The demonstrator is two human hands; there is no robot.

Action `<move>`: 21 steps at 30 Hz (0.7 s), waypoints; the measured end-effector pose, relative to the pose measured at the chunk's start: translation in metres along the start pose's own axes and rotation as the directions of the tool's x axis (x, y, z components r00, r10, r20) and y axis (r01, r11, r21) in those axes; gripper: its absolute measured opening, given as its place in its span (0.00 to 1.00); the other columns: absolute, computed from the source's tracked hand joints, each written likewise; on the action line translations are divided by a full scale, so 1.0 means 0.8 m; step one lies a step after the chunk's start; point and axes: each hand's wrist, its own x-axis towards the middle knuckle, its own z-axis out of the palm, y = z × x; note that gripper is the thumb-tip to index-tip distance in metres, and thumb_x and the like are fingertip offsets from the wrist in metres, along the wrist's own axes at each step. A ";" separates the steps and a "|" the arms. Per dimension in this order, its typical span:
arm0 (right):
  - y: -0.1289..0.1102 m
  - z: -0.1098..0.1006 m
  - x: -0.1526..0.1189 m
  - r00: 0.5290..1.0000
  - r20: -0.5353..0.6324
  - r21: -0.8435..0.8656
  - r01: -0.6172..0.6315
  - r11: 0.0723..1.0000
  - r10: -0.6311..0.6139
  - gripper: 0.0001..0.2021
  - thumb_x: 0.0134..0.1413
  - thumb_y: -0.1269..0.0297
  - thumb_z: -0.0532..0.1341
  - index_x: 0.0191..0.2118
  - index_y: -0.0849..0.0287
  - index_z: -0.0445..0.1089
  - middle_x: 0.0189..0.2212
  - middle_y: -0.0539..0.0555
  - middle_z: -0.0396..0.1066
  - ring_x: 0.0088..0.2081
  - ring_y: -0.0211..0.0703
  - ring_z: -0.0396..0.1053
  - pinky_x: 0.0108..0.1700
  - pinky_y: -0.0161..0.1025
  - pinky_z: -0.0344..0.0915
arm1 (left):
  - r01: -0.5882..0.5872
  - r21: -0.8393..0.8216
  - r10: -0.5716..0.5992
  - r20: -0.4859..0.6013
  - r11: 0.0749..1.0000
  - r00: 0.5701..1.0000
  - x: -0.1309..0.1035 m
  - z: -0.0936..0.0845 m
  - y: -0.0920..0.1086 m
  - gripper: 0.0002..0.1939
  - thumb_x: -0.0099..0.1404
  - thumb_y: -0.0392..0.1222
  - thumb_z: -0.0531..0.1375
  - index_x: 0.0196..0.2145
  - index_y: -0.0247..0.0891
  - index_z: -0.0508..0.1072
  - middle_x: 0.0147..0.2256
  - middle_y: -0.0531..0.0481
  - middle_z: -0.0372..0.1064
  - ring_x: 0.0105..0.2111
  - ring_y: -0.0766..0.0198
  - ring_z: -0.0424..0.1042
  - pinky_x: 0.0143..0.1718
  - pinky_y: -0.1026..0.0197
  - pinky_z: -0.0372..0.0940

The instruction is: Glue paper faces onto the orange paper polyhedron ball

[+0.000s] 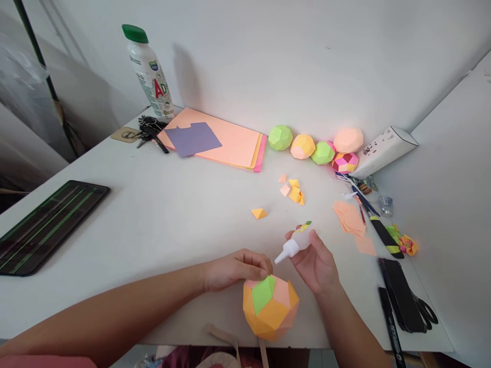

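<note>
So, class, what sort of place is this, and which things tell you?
Probably a craft desk against a wall: a paper ball at the left hand, a glue bottle in the right hand, and coloured paper sheets lying on the white tabletop.

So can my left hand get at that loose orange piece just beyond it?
Probably yes: only bare tabletop shows between your left hand and the loose orange piece, though that hand is busy at the paper ball.
</note>
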 end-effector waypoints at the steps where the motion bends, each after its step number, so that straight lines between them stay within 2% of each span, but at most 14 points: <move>1: -0.003 -0.002 0.002 1.000 -0.002 0.002 0.022 1.000 -0.022 0.09 0.52 0.56 0.63 0.35 0.55 0.71 0.31 0.51 0.74 0.28 0.38 0.68 0.30 0.37 0.67 | -0.004 -0.004 0.004 0.001 1.000 1.000 0.000 0.000 0.000 0.13 0.56 0.45 0.64 0.21 0.34 0.70 0.29 0.52 0.62 0.31 0.65 0.60 0.37 0.62 0.56; 3: -0.010 -0.007 0.008 0.995 -0.040 -0.011 0.091 0.996 -0.092 0.08 0.49 0.59 0.66 0.35 0.54 0.70 0.31 0.50 0.74 0.29 0.40 0.70 0.31 0.38 0.67 | -0.011 -0.015 0.011 0.000 1.000 1.000 0.001 -0.001 0.000 0.14 0.56 0.45 0.64 0.19 0.34 0.69 0.28 0.52 0.61 0.31 0.65 0.60 0.36 0.62 0.56; 5: -0.018 -0.016 0.016 0.970 -0.120 -0.072 0.204 0.976 -0.212 0.13 0.43 0.63 0.69 0.35 0.52 0.67 0.30 0.48 0.72 0.33 0.42 0.72 0.33 0.40 0.66 | -0.014 -0.031 0.014 -0.009 0.999 1.000 0.001 -0.002 -0.001 0.15 0.56 0.44 0.64 0.18 0.33 0.68 0.28 0.51 0.61 0.31 0.65 0.60 0.36 0.62 0.56; 7: -0.026 -0.031 0.027 0.900 -0.208 -0.261 0.327 0.909 -0.383 0.15 0.40 0.65 0.70 0.32 0.52 0.62 0.30 0.46 0.69 0.37 0.44 0.73 0.37 0.41 0.66 | -0.013 -0.044 0.013 -0.009 0.999 1.000 0.001 -0.003 -0.001 0.15 0.55 0.44 0.64 0.17 0.33 0.67 0.28 0.51 0.61 0.31 0.65 0.60 0.36 0.62 0.55; 8: -0.029 -0.040 0.032 0.844 -0.243 -0.411 0.357 0.839 -0.478 0.16 0.40 0.65 0.69 0.30 0.53 0.59 0.31 0.45 0.66 0.37 0.44 0.73 0.38 0.42 0.66 | -0.012 -0.048 0.012 -0.010 0.999 1.000 0.001 -0.003 -0.002 0.15 0.55 0.44 0.64 0.17 0.33 0.67 0.27 0.51 0.61 0.30 0.65 0.60 0.35 0.62 0.55; 9: -0.033 -0.049 0.038 0.782 -0.258 -0.588 0.339 0.734 -0.567 0.16 0.42 0.63 0.67 0.28 0.54 0.56 0.33 0.46 0.64 0.36 0.43 0.72 0.38 0.42 0.66 | -0.013 -0.050 0.013 -0.011 0.999 1.000 0.001 -0.004 -0.002 0.15 0.55 0.43 0.64 0.17 0.33 0.66 0.27 0.51 0.61 0.30 0.65 0.60 0.35 0.62 0.55; 10: -0.035 -0.059 0.045 0.718 -0.257 -0.767 0.255 0.589 -0.646 0.16 0.44 0.60 0.65 0.27 0.55 0.54 0.34 0.47 0.62 0.35 0.42 0.71 0.38 0.42 0.66 | -0.016 -0.050 0.015 -0.013 0.999 1.000 0.001 -0.004 -0.003 0.15 0.55 0.43 0.64 0.17 0.33 0.66 0.27 0.51 0.62 0.30 0.65 0.60 0.35 0.62 0.55; 11: -0.037 -0.069 0.050 0.681 -0.264 -0.832 0.197 0.518 -0.683 0.15 0.43 0.61 0.65 0.26 0.55 0.54 0.35 0.48 0.61 0.35 0.42 0.68 0.38 0.43 0.65 | -0.020 -0.050 0.019 -0.015 0.999 1.000 0.001 -0.004 -0.003 0.15 0.54 0.43 0.64 0.17 0.33 0.67 0.27 0.51 0.62 0.30 0.65 0.60 0.35 0.62 0.55; 13: -0.040 -0.086 0.061 0.634 -0.265 -0.902 0.103 0.419 -0.726 0.14 0.40 0.65 0.64 0.25 0.55 0.55 0.34 0.49 0.58 0.36 0.43 0.64 0.40 0.44 0.62 | -0.030 -0.049 0.029 -0.014 0.998 0.999 0.001 -0.005 -0.004 0.14 0.54 0.42 0.64 0.18 0.33 0.67 0.27 0.51 0.62 0.30 0.64 0.60 0.34 0.62 0.55; 16: -0.039 -0.100 0.070 0.627 -0.223 -0.956 0.011 0.295 -0.746 0.11 0.36 0.70 0.62 0.23 0.55 0.56 0.31 0.49 0.54 0.36 0.45 0.60 0.41 0.44 0.60 | -0.038 -0.038 0.038 -0.002 0.999 0.999 0.001 -0.006 -0.005 0.14 0.54 0.42 0.63 0.17 0.34 0.66 0.26 0.51 0.61 0.30 0.64 0.60 0.34 0.62 0.55; 21: -0.034 -0.097 0.070 0.681 -0.112 -0.992 -0.036 0.121 -0.723 0.08 0.40 0.68 0.60 0.23 0.56 0.58 0.33 0.53 0.56 0.36 0.47 0.61 0.41 0.46 0.60 | -0.044 -0.026 0.045 0.044 0.999 0.998 0.000 -0.009 -0.007 0.14 0.54 0.40 0.62 0.16 0.34 0.64 0.24 0.52 0.59 0.29 0.64 0.59 0.33 0.61 0.56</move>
